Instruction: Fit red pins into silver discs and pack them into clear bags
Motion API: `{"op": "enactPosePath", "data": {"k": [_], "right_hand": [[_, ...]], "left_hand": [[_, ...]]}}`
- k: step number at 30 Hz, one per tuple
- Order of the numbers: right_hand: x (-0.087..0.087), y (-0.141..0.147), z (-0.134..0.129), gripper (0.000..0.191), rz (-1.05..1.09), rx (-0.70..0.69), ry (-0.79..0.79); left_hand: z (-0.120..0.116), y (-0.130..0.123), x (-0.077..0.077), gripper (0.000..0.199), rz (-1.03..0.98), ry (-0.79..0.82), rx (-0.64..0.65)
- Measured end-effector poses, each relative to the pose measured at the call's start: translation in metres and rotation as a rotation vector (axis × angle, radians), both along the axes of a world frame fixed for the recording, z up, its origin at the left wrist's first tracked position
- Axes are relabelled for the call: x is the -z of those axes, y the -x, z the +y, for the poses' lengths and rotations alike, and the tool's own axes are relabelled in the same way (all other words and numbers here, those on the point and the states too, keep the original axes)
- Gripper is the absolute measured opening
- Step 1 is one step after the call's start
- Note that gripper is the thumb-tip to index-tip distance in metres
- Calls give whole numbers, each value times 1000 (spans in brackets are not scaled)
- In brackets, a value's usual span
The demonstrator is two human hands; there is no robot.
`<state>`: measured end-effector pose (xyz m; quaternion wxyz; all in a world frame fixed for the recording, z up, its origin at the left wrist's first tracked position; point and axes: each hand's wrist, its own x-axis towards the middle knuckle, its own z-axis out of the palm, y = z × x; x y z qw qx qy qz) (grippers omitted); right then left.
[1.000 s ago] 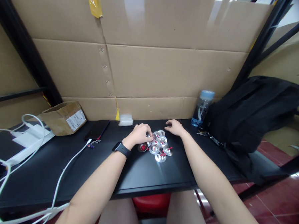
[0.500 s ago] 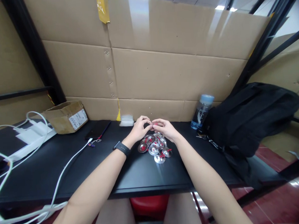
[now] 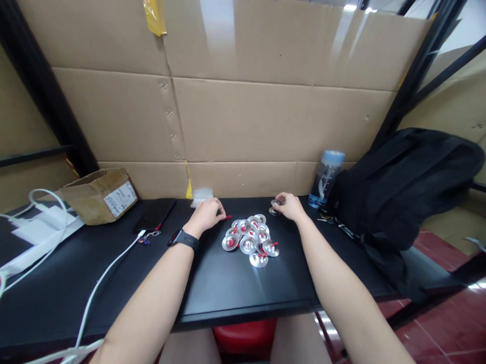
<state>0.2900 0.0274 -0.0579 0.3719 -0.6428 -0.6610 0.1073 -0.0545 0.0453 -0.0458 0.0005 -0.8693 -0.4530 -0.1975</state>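
Several silvery finger cymbals (image 3: 248,244) with red loops lie in a loose pile on the black desk (image 3: 216,289). Left of the pile's far side, my left hand (image 3: 209,213) is closed, fingertips together on a small red cord (image 3: 228,217) that pokes out toward the pile. My right hand (image 3: 289,205) rests beyond the pile on the right, its fingers gripping a metal finger cymbal (image 3: 274,208) at the desktop; whether it is one or a pair I cannot tell. A dark watch (image 3: 183,238) is on my left wrist.
A clear bottle with a blue lid (image 3: 327,177) and a black backpack (image 3: 414,189) stand at the right. On the left are an open cardboard box (image 3: 99,197), a dark phone (image 3: 153,215) and white cables (image 3: 90,304). A cardboard wall (image 3: 240,122) closes the back.
My hands, together above the pile before, have parted: the left went left with the red cord, the right went right with a finger cymbal. The view has shifted slightly.
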Motion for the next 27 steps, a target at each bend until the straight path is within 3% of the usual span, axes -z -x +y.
{"op": "enactPosePath", "data": {"k": [3,10,15,19,24,27], "right_hand": [[6,-4,3,40,-35,-6,93],[3,1,-3,21,-167,-94,144],[-1,2,-5,13,-185,-117,166],[-2,3,-5,14,-206,-167,188],[1,6,-3,19,-228,-145,177],[0,9,-4,23,-233,-132,170]], "left_hand": [[3,0,3,15,10,20,17],[-10,-7,-11,22,-79,175,265],[-20,-13,-18,24,-90,291,360],[-22,-10,-25,22,-82,343,345],[-28,-4,-37,25,38,537,259],[-33,-8,-40,27,112,530,260]]}}
